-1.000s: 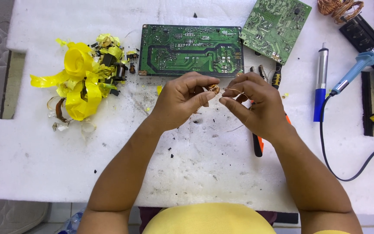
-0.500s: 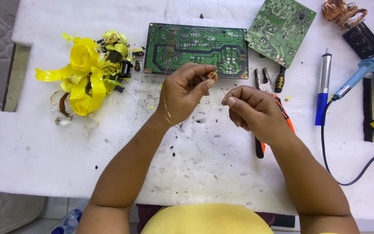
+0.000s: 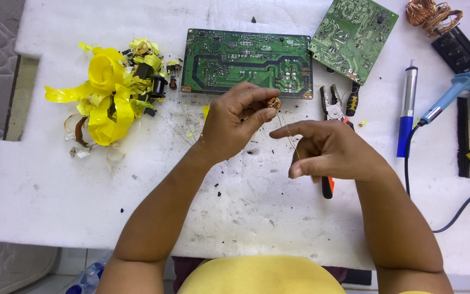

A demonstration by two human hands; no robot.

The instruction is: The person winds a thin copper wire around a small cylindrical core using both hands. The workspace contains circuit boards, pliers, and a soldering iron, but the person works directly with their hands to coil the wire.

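Pinching a small copper coil (image 3: 273,102) between my left hand's (image 3: 234,124) thumb and fingers, just below the green board (image 3: 246,61), I draw its thin wire (image 3: 288,133) with my right hand (image 3: 327,152). Light, springy, likely snaps; I'd grip the core.

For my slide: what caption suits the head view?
Left hand pinches a small copper coil; right hand draws its wire.
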